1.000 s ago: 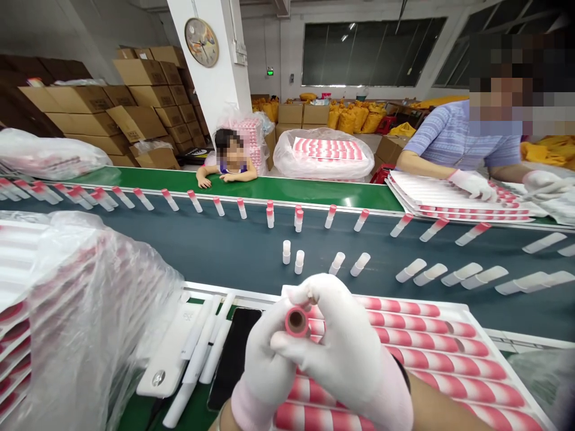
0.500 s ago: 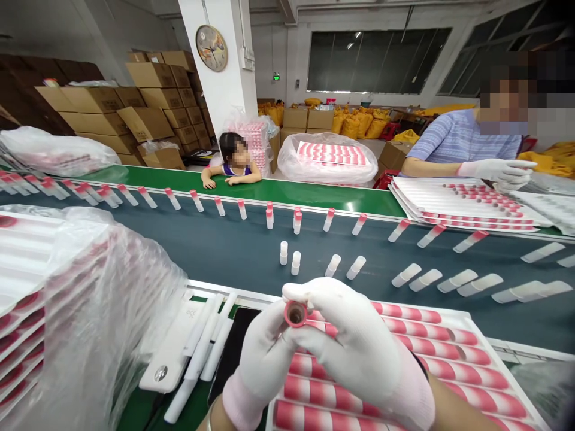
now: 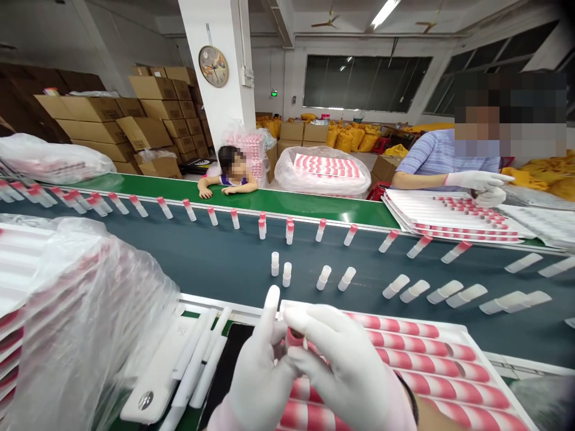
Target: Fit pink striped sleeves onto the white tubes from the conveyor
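In front of me, both gloved hands meet around a small hollow red cap point(image 3: 294, 339), its open end tipped up towards me. My right hand point(image 3: 354, 359) has its fingers and thumb closed about the cap's right side. My left hand point(image 3: 258, 371) grips it from the left, with one finger pointing straight up; its lower fingers are partly hidden. Under the hands lies a white tray point(image 3: 465, 330) filled with rows of red-and-white tubes point(image 3: 415, 344). Much of the cap is covered by the gloves.
A dark conveyor belt point(image 3: 215, 263) carries red-topped tubes point(image 3: 322, 230) and white tubes point(image 3: 323, 278). Plastic-wrapped trays point(image 3: 90, 311), a white power bank point(image 3: 157, 365) and a black flat object point(image 3: 227, 365) lie left. Across stand a co-worker point(image 3: 431, 158) and another person point(image 3: 231, 173).
A finger of my left hand has lifted upright, and the cap has tilted, with its opening less squarely towards me. My view has tipped up slightly. The co-worker's gloved hands have shifted.
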`<state>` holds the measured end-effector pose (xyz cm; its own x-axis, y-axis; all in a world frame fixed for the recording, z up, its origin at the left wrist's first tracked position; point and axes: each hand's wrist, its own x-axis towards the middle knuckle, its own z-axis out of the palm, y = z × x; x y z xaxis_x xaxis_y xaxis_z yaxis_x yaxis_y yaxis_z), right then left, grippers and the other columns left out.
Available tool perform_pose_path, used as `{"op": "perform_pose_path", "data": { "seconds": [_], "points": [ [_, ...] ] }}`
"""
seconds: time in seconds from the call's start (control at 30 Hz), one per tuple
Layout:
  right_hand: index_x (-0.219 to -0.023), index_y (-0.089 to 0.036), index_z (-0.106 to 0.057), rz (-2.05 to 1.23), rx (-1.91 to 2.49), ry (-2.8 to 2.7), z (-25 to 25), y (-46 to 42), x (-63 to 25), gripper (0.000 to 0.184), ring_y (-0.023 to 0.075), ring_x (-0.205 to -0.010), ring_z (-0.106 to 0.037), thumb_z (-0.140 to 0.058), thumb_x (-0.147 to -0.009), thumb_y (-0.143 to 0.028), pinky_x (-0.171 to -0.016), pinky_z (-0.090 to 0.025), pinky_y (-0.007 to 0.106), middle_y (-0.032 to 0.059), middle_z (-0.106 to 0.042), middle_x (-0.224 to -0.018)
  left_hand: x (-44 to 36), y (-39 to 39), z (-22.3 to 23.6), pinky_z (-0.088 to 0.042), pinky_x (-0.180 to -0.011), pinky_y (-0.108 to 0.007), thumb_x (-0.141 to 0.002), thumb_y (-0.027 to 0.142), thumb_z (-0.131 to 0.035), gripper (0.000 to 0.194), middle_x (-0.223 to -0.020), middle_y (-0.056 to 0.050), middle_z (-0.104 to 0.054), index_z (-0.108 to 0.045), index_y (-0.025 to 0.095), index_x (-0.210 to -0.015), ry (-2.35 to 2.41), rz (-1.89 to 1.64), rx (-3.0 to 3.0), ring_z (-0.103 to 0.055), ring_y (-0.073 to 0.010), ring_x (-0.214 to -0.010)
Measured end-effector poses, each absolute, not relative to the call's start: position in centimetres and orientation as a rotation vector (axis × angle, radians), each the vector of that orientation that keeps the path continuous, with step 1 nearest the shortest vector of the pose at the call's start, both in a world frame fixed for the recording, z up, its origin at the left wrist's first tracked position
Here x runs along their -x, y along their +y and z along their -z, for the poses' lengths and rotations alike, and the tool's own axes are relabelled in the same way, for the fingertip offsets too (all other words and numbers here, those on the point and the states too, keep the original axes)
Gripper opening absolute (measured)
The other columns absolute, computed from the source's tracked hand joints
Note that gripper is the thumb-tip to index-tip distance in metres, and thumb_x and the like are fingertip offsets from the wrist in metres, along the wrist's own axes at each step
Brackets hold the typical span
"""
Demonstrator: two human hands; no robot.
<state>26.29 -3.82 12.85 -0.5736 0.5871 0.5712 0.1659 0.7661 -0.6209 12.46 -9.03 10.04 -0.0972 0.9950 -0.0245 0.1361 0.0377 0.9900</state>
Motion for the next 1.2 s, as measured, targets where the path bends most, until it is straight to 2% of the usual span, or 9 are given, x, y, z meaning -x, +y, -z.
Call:
{"op": "perform_pose_path", "data": {
  "seconds": [0.1,0.2,0.33,0.6,0.8,0.93,1.0,1.1,1.2],
  "points": [
    [-0.091,-0.023,-0.062,-0.758,0.616,-2.125,-12.6,-2.3,-26.3,0.019,0.0155,-0.080,-0.064,-0.051,-0.083,-0.009,-0.073,-0.053,0.026,0.0012,-0.067,-0.089,-11.4,-7.7,-9.5,-0.058,-0.079,-0.030,-0.084,0.024,-0.060,0.098,-0.116,-0.006,-0.070,0.008,0.025,-0.154,1.405,-1.145,-1.299,-0.069,-0.0213,-0.093],
    [-0.106,-0.022,-0.060,-0.843,0.915,-1.927,-12.1,3.3,-26.6,0.027,0.0171,-0.089,-0.067,-0.054,-0.081,-0.014,-0.084,-0.053,0.029,0.0016,-0.070,-0.086,-8.3,-4.1,-7.3,-0.051,-0.097,-0.033,-0.077,0.016,-0.064,0.104,-0.148,-0.010,-0.046,0.003,0.027,-0.155,1.584,-1.102,-1.318,-0.052,-0.0256,-0.127],
    [-0.153,-0.018,-0.014,-0.705,1.500,-1.810,-9.8,14.2,-26.4,0.085,0.0164,-0.090,-0.067,-0.054,-0.078,-0.013,-0.084,-0.051,0.026,-0.0020,-0.070,-0.077,-2.7,2.3,-3.0,-0.037,-0.111,-0.046,-0.073,0.014,-0.067,0.096,-0.157,-0.014,-0.028,-0.015,0.021,-0.154,1.982,-0.960,-1.156,-0.038,-0.0343,-0.138],
    [-0.154,-0.012,-0.013,-0.645,1.770,-1.872,-3.4,24.4,-23.5,0.087,0.0205,-0.085,-0.067,-0.056,-0.079,-0.012,-0.085,-0.048,0.030,0.0095,-0.070,-0.095,0.0,9.3,0.6,-0.048,-0.100,-0.032,-0.063,0.004,-0.070,0.090,-0.142,-0.017,-0.052,-0.036,0.017,-0.145,1.856,-0.884,-1.229,-0.053,-0.0279,-0.128],
    [-0.151,-0.003,-0.021,-0.612,1.795,-2.026,-3.5,25.1,-22.5,0.084,0.0215,-0.082,-0.069,-0.063,-0.079,-0.016,-0.081,-0.051,0.033,0.0157,-0.070,-0.099,0.3,10.3,1.2,-0.048,-0.099,-0.030,-0.067,0.011,-0.066,0.052,-0.121,-0.010,-0.068,-0.061,0.016,-0.118,1.820,-0.841,-1.316,-0.064,-0.0245,-0.115],
    [-0.140,0.000,-0.041,-0.391,1.728,-2.143,-7.6,21.9,-25.1,0.067,0.0287,-0.113,-0.060,-0.057,-0.084,-0.035,-0.092,-0.044,0.030,0.0215,-0.059,-0.123,1.3,9.4,0.8,-0.047,-0.099,-0.032,-0.072,0.022,-0.066,0.033,-0.119,-0.011,-0.070,-0.065,0.016,-0.104,1.898,-0.846,-1.287,-0.066,-0.0257,-0.110],
    [-0.123,-0.007,-0.057,-0.313,1.640,-2.260,-9.7,18.2,-26.9,0.047,0.0284,-0.119,-0.056,-0.044,-0.092,-0.039,-0.092,-0.043,0.031,0.0153,-0.059,-0.122,1.7,8.4,-0.2,-0.045,-0.102,-0.036,-0.076,0.027,-0.063,0.031,-0.124,-0.012,-0.067,-0.063,0.016,-0.104,1.946,-0.877,-1.276,-0.063,-0.0271,-0.114],
    [-0.075,-0.015,-0.068,-0.421,1.493,-2.587,-10.4,11.8,-28.9,0.017,0.0219,-0.088,-0.067,-0.055,-0.085,-0.021,-0.079,-0.047,0.029,0.0060,-0.068,-0.082,1.0,6.0,-2.5,-0.041,-0.107,-0.038,-0.083,0.033,-0.057,0.035,-0.130,-0.011,-0.063,-0.061,0.017,-0.113,1.956,-0.975,-1.302,-0.058,-0.0268,-0.122],
    [-0.049,-0.015,-0.059,-0.586,1.502,-2.819,-8.2,7.3,-29.2,0.020,0.0198,-0.056,-0.063,-0.065,-0.067,-0.007,-0.058,-0.046,0.027,0.0043,-0.059,-0.053,-1.7,2.9,-5.0,-0.039,-0.110,-0.035,-0.087,0.035,-0.053,0.040,-0.132,-0.009,-0.062,-0.057,0.018,-0.123,1.881,-1.088,-1.358,-0.055,-0.0233,-0.126]
  ]
}}
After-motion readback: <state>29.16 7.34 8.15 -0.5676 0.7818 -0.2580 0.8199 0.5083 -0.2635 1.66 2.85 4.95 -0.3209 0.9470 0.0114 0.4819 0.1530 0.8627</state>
